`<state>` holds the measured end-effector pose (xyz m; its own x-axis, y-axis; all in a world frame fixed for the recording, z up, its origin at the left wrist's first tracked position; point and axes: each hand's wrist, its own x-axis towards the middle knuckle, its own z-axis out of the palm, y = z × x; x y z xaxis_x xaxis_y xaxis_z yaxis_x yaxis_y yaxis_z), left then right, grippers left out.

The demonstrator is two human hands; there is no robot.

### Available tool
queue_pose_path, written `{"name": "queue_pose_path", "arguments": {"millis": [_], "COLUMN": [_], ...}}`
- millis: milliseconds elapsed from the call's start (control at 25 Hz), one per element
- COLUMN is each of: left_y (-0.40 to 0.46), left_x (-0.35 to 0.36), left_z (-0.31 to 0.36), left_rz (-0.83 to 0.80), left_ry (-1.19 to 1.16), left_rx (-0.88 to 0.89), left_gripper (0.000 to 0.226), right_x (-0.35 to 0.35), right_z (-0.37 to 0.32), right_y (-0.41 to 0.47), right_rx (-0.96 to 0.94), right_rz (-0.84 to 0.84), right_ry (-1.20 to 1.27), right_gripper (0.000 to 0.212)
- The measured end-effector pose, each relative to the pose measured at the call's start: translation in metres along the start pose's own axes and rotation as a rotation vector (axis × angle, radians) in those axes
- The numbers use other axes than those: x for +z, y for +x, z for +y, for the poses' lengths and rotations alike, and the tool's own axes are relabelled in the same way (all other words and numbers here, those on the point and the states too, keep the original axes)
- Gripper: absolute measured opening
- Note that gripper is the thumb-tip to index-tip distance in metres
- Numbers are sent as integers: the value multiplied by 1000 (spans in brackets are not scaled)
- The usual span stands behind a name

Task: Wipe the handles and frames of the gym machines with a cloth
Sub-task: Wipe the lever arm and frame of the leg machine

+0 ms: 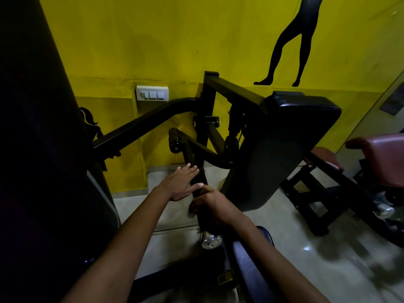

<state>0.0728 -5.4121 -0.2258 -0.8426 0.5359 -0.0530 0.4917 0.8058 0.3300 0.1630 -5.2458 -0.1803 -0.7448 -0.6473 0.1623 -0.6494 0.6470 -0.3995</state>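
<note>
Here, in the head view, a black bar (pixel 197 184) of the gym machine is handled by both hands. The left hand (pixel 182 184) is laid flat against the bar with fingers straight and spread, touching its left side; it seems to be placed so as to steady the bar. The right hand (pixel 209 204) is found just below and to the right of the left hand, its fingers curled round the same bar lower down, probably so that the bar can be rubbed along its length. Whether a cloth is held there cannot be told: none is plainly shown, and the area under the fingers is dark. Below the right hand the bar ends in a chrome tip (pixel 211 239). Above both hands the bar runs up to a black roller pad (pixel 176 139), beyond which the frame (pixel 209 101) stands against a yellow wall (pixel 153 40). To the right of the hands a black cushioned pad (pixel 277 149) hangs tilted. The wiping of this bar is judged to be in hand, with the frame above not yet reached.
</note>
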Motion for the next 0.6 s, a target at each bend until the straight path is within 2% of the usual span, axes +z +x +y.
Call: {"name": "queue_pose_path", "arguments": {"millis": [120,200,480,600], "left_y": [-9,-14,-40,-53], "left_x": [0,2,1,-3], "left_z": [9,14,30,35], "left_rz": [3,10,21,88], "left_ry": [15,13,-10,-76], "left_rx": [-17,-24,0,-6], "left_gripper": [82,70,62,58], "right_x": [0,1,-8,-11], "right_z": [-6,-10,-27,-25], "right_y": [-13,-20,-41,-49], "right_rx": [-9,-7,66,193], "right_rz": [-10,-36,-76,-5], "right_ry": [-8,-19,125,193], "right_gripper": [22,25,22,21]}}
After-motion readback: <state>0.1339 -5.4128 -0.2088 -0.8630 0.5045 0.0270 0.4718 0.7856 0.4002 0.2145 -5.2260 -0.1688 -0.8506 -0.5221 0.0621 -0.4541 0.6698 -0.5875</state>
